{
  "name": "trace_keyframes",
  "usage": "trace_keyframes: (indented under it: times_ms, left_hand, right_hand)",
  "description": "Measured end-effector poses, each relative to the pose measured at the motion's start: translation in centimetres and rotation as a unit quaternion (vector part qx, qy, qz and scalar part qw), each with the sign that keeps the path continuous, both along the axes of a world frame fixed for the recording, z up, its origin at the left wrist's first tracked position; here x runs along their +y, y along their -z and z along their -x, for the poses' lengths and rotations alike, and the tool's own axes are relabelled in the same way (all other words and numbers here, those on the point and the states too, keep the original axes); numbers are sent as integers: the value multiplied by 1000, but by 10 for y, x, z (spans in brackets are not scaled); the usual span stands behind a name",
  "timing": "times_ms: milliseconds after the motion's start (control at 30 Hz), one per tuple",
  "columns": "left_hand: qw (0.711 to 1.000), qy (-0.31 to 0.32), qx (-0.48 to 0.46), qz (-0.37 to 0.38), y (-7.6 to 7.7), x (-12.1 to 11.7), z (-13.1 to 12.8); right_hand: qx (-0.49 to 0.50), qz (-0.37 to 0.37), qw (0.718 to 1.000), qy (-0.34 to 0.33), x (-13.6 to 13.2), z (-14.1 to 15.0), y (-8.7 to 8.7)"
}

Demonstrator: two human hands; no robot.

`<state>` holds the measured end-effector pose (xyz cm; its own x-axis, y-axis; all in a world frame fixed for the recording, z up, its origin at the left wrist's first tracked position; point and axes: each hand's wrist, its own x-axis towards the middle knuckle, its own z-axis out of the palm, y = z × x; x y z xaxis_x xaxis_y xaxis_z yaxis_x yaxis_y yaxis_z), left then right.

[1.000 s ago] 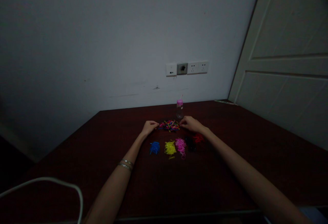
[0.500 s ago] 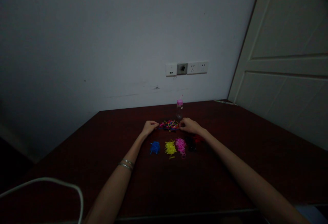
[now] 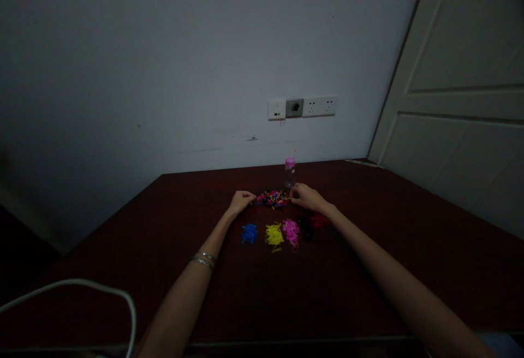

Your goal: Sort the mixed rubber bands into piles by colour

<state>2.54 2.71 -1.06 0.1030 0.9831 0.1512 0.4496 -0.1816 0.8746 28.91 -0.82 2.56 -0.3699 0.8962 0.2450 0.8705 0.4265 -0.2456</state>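
Note:
A mixed pile of small coloured rubber bands (image 3: 272, 198) lies on the dark red table between my hands. At its left edge my left hand (image 3: 241, 201) has its fingers pinched together; whatever they hold is too small to make out. My right hand (image 3: 305, 196) is closed at the pile's right edge, fingertips touching or very near the bands, their grip hidden. Closer to me lie sorted heaps: blue bands (image 3: 249, 233), yellow bands (image 3: 274, 234), pink bands (image 3: 291, 231), black bands (image 3: 307, 228) and red bands (image 3: 319, 220), the last partly beside my right wrist.
Behind the pile stands a clear bottle with a pink lid (image 3: 290, 171), close to my right hand. A white cable (image 3: 94, 287) loops over the table's front left. The wall with sockets (image 3: 319, 106) bounds the back, and a panelled door (image 3: 454, 145) the right.
The whole view has shifted slightly, moving things a little to the right and up. Both hands stay at the sides of the mixed pile, with only small finger motion.

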Motion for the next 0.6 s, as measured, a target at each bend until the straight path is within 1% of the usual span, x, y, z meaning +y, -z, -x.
trace_keyframes:
  times_ms: [167, 400, 500, 600]
  left_hand:
    - [1000, -3, -3, 6, -2, -2, -1]
    - [1000, -13, 1, 6, -5, -5, -3]
    - [1000, -13, 4, 8, -5, -6, -2]
    - [1000, -9, 3, 4, -5, -5, -3]
  right_hand:
    - [3, -15, 1000, -8, -6, 0, -6]
    - [-17, -21, 1000, -6, -7, -5, -9]
    - [6, -17, 1000, -12, -8, -7, -11]
    - [51, -8, 998, -42, -12, -5, -13]
